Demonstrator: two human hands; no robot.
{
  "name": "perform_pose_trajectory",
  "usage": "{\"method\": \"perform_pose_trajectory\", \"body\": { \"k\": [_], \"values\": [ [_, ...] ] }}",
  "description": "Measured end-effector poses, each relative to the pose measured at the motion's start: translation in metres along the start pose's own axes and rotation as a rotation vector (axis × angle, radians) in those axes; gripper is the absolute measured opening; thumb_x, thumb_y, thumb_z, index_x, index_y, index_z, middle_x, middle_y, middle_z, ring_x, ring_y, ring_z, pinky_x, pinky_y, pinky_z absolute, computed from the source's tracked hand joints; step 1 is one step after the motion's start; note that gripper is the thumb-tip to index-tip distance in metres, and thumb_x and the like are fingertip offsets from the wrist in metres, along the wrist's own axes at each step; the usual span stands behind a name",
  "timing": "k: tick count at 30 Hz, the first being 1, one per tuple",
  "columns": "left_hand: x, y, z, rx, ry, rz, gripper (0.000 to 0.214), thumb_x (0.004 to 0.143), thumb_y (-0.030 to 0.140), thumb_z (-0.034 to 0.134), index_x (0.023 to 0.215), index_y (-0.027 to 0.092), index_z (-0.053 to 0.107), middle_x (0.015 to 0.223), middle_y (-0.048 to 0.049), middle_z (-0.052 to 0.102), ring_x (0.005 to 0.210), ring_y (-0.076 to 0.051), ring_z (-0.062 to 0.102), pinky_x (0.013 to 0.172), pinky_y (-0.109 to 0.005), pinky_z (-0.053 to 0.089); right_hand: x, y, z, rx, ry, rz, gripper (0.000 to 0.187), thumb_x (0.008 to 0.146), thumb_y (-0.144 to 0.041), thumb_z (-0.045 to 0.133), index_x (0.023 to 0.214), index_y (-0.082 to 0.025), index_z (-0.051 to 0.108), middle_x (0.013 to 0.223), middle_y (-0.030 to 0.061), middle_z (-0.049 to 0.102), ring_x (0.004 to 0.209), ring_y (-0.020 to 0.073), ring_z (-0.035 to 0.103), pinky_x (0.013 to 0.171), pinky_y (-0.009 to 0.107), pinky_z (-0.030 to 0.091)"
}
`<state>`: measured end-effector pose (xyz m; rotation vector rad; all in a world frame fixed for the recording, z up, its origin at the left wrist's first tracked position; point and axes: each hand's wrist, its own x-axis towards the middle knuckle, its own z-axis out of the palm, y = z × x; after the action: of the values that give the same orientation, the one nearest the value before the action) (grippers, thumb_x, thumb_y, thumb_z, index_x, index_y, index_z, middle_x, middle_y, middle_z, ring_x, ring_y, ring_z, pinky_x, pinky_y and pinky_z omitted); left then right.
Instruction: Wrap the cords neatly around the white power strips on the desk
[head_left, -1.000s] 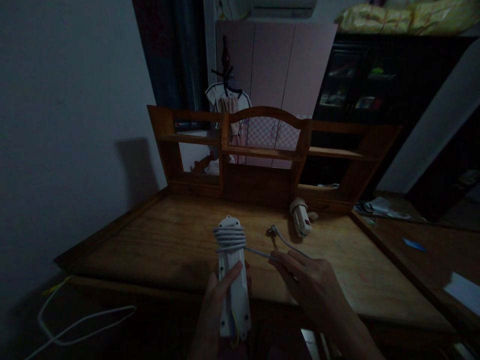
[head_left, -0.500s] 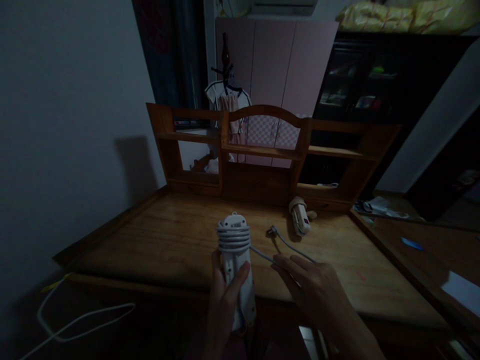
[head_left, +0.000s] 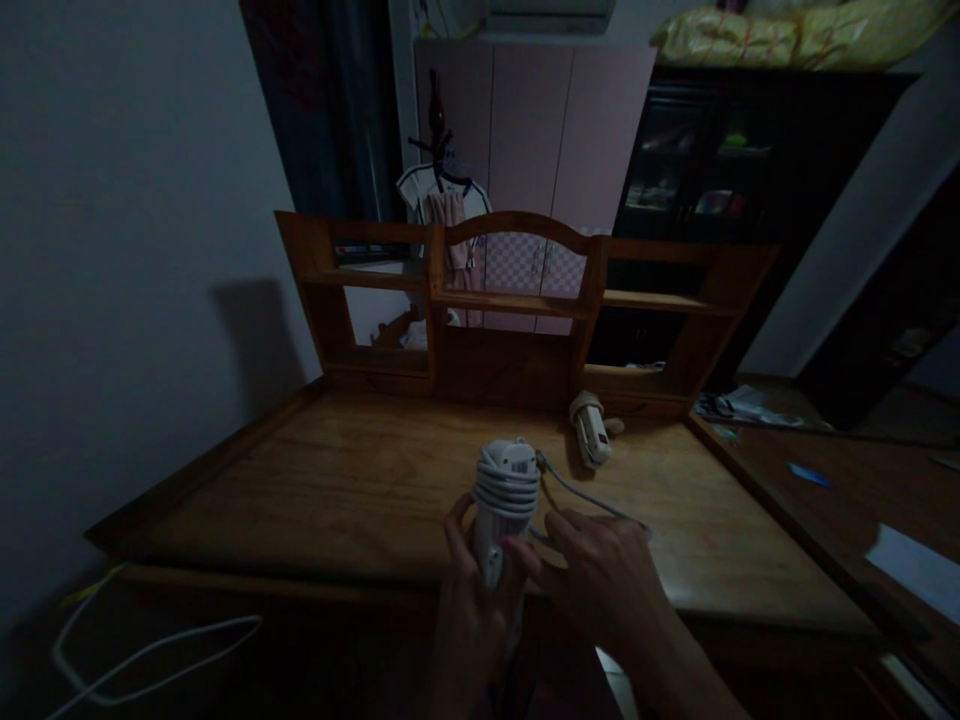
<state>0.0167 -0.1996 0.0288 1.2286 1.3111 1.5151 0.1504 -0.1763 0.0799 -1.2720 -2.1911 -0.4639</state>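
A white power strip (head_left: 491, 535) stands tilted up over the near side of the desk, its underside towards me. Several turns of its grey-white cord (head_left: 508, 492) circle the upper end. My left hand (head_left: 474, 625) is wrapped around the lower body. Close by on the right, my right hand (head_left: 604, 570) grips the free run of cord with bent fingers, its thumb near the strip. From there the loose cord loops back across the desk to a plug (head_left: 541, 461), partly hidden behind the strip's top. The strip's lower end is hidden by my hands.
Farther back on the wooden desk (head_left: 360, 480) lies a second white power strip (head_left: 592, 437) with its cord wound around it. A wooden shelf unit (head_left: 517, 300) borders the far edge. A white cable (head_left: 165, 640) hangs at lower left; paper (head_left: 915, 570) lies at right.
The power strip has shifted right and turned slightly in my left hand. My right hand has come closer to it, shortening the stretch of cord between them. The view has shifted slightly.
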Motion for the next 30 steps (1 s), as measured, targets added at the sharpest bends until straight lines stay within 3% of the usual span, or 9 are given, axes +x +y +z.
{"method": "perform_pose_trajectory", "body": {
  "k": [9, 12, 17, 22, 27, 30],
  "values": [
    [-0.006, 0.008, 0.015, -0.170, -0.001, -0.065, 0.081, 0.079, 0.043, 0.066, 0.140, 0.025, 0.016, 0.120, -0.0148, 0.058, 0.104, -0.026, 0.062, 0.081, -0.034, 0.050, 0.006, 0.011, 0.002, 0.062, 0.003, 0.019, 0.044, 0.090, -0.051, 0.052, 0.061, -0.019, 0.058, 0.055, -0.0002, 0.061, 0.047, 0.0159, 0.058, 0.051, 0.029, 0.019],
    [-0.006, 0.007, 0.017, -0.209, 0.024, -0.056, 0.086, 0.082, 0.042, 0.064, 0.145, 0.029, 0.007, 0.127, -0.0134, 0.055, 0.111, -0.024, 0.059, 0.088, -0.034, 0.048, 0.007, 0.011, 0.001, 0.099, -0.014, 0.050, 0.046, 0.089, -0.052, 0.053, 0.057, -0.019, 0.056, 0.053, -0.0006, 0.060, 0.045, 0.0145, 0.057, 0.051, 0.029, 0.019],
    [-0.004, 0.003, 0.017, -0.169, 0.037, -0.015, 0.089, 0.081, 0.044, 0.064, 0.148, 0.030, 0.009, 0.142, -0.0124, 0.042, 0.125, -0.025, 0.048, 0.098, -0.035, 0.042, 0.008, 0.010, 0.000, 0.105, -0.007, 0.049, 0.047, 0.088, -0.052, 0.054, 0.055, -0.019, 0.054, 0.051, -0.0004, 0.059, 0.046, 0.0149, 0.056, 0.051, 0.028, 0.019],
    [-0.003, -0.001, 0.016, -0.206, 0.052, -0.056, 0.087, 0.078, 0.045, 0.067, 0.146, 0.027, 0.015, 0.129, -0.0136, 0.054, 0.113, -0.027, 0.058, 0.090, -0.035, 0.047, 0.007, 0.009, 0.000, 0.112, 0.029, 0.050, 0.048, 0.088, -0.051, 0.055, 0.053, -0.018, 0.052, 0.049, -0.0008, 0.057, 0.043, 0.0129, 0.053, 0.050, 0.028, 0.019],
    [-0.003, 0.006, 0.013, -0.227, 0.074, -0.077, 0.083, 0.079, 0.043, 0.067, 0.145, 0.027, 0.019, 0.118, -0.0085, 0.060, 0.104, -0.023, 0.061, 0.090, -0.031, 0.046, 0.004, 0.012, 0.000, 0.137, 0.050, 0.064, 0.045, 0.091, -0.045, 0.054, 0.054, -0.018, 0.053, 0.050, -0.0018, 0.057, 0.043, 0.0114, 0.053, 0.050, 0.028, 0.020],
    [-0.002, 0.009, 0.011, -0.284, 0.071, -0.135, 0.084, 0.078, 0.043, 0.068, 0.145, 0.028, 0.019, 0.103, -0.0054, 0.064, 0.088, -0.020, 0.064, 0.077, -0.028, 0.051, 0.004, 0.013, 0.000, 0.156, 0.048, 0.083, 0.040, 0.092, -0.040, 0.053, 0.057, -0.019, 0.054, 0.051, -0.0024, 0.056, 0.044, 0.0110, 0.054, 0.050, 0.027, 0.021]
  ]
}}
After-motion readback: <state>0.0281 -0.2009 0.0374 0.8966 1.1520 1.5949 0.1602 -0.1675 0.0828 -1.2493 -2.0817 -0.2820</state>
